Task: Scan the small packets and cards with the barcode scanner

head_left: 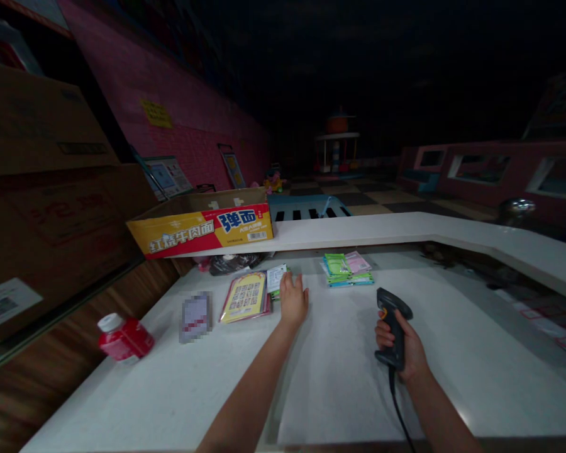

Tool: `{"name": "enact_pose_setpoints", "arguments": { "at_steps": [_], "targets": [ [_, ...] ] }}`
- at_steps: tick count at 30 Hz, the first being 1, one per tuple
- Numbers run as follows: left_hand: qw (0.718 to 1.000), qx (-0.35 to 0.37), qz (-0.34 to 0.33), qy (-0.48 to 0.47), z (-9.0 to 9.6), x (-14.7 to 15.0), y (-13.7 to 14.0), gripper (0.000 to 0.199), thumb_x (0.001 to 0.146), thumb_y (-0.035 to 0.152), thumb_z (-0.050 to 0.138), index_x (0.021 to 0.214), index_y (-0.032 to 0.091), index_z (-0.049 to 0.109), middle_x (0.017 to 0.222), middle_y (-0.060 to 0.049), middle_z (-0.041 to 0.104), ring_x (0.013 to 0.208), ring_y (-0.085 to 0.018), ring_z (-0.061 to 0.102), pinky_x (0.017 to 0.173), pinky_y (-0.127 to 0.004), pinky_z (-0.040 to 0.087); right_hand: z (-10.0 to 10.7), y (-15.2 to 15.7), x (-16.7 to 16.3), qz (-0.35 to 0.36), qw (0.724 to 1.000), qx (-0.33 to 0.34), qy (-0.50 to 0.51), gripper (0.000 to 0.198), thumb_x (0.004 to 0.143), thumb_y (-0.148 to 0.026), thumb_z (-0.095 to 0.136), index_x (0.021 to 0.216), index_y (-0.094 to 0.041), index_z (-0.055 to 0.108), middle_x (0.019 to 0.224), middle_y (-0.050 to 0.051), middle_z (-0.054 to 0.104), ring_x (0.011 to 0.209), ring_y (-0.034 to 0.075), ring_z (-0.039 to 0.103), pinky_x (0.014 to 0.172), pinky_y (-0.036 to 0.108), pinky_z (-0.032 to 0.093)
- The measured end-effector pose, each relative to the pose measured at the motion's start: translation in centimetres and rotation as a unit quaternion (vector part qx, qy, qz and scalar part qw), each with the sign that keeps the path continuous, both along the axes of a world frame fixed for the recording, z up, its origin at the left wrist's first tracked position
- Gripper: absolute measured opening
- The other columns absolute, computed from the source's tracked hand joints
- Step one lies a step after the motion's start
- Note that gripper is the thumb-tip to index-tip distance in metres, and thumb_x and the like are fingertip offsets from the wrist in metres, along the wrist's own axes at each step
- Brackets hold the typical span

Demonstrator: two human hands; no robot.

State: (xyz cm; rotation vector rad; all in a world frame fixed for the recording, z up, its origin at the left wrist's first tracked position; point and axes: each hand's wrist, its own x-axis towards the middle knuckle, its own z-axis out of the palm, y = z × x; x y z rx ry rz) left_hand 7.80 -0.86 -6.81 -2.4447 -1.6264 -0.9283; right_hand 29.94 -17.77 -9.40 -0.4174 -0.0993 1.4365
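My right hand is wrapped round the handle of a black barcode scanner, whose cord runs down to the front edge. My left hand lies with its fingers stretched out at the right edge of a small green-and-white packet; whether it presses on it I cannot tell. Just left of that packet is a yellow printed card or booklet in clear wrapping. Between and beyond my hands sits a small stack of green, blue and pink packets.
A red bottle with a white cap lies at the left, near a blurred-out card. A yellow-and-red carton rests on the raised white ledge behind the counter. Large cardboard boxes stand at far left.
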Motion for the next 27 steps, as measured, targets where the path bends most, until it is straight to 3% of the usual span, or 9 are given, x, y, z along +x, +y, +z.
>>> {"name": "enact_pose_setpoints", "arguments": {
  "at_steps": [5,9,11,15,19,23,27],
  "targets": [
    [0.996,-0.047,-0.055,-0.057,1.7,5.0,1.3,0.029,0.088,0.019,0.054,0.115,0.015,0.065,0.117,-0.014,0.063,0.116,-0.026,0.055,0.103,-0.041,0.041,0.2,0.2,0.0,0.004,1.0,-0.003,-0.015,0.033,0.072,-0.034,0.08,0.089,-0.017,0.058,0.058,-0.007,0.047,0.043,0.003,0.042,0.037,0.012,0.036],
    [0.99,-0.101,-0.035,-0.093,3.0,9.2,3.1,0.023,0.088,0.024,0.053,0.104,0.015,0.067,0.105,-0.013,0.067,0.106,-0.025,0.06,0.098,-0.038,0.042,0.4,0.4,0.0,0.007,0.999,-0.003,-0.032,0.034,0.072,-0.038,0.081,0.088,-0.018,0.058,0.058,-0.007,0.046,0.042,0.003,0.04,0.037,0.012,0.034],
    [0.989,-0.114,-0.004,-0.094,3.4,10.8,3.8,0.031,0.086,0.037,0.059,0.105,0.013,0.065,0.106,-0.016,0.066,0.107,-0.029,0.06,0.097,-0.04,0.042,0.4,0.5,-0.1,0.005,0.999,-0.001,-0.049,0.034,0.072,-0.04,0.08,0.086,-0.019,0.058,0.058,-0.007,0.046,0.042,0.004,0.04,0.037,0.012,0.033],
    [0.985,-0.143,0.069,-0.07,3.7,12.9,4.4,0.063,0.067,0.058,0.074,0.107,0.01,0.063,0.112,-0.023,0.063,0.111,-0.037,0.058,0.095,-0.045,0.043,0.5,0.7,-0.1,0.001,0.998,-0.006,-0.063,0.034,0.071,-0.043,0.08,0.086,-0.02,0.058,0.058,-0.007,0.045,0.042,0.004,0.038,0.037,0.013,0.032],
    [0.972,-0.183,0.117,-0.09,3.2,13.6,5.2,0.059,0.062,0.055,0.079,0.1,0.013,0.066,0.117,-0.023,0.064,0.114,-0.037,0.058,0.092,-0.043,0.045,0.8,0.8,-0.1,0.013,0.999,-0.016,-0.04,0.034,0.07,-0.041,0.081,0.083,-0.019,0.058,0.056,-0.007,0.046,0.041,0.003,0.038,0.037,0.013,0.032],
    [0.936,-0.261,0.096,-0.217,2.6,13.3,6.8,0.023,0.064,0.036,0.077,0.07,0.017,0.065,0.098,-0.02,0.071,0.113,-0.036,0.061,0.09,-0.042,0.047,1.0,0.8,-0.1,0.003,1.0,-0.018,-0.022,0.035,0.068,-0.039,0.083,0.084,-0.018,0.06,0.057,-0.007,0.047,0.042,0.003,0.038,0.036,0.013,0.032],
    [0.871,-0.287,0.026,-0.398,2.2,12.8,7.5,0.028,0.059,0.023,0.076,0.049,0.019,0.05,0.065,-0.01,0.066,0.088,-0.032,0.069,0.072,-0.037,0.051,1.0,0.8,-0.1,-0.008,0.999,-0.017,-0.046,0.035,0.069,-0.04,0.082,0.085,-0.018,0.059,0.057,-0.006,0.047,0.042,0.004,0.039,0.036,0.014,0.033]
  ]
}}
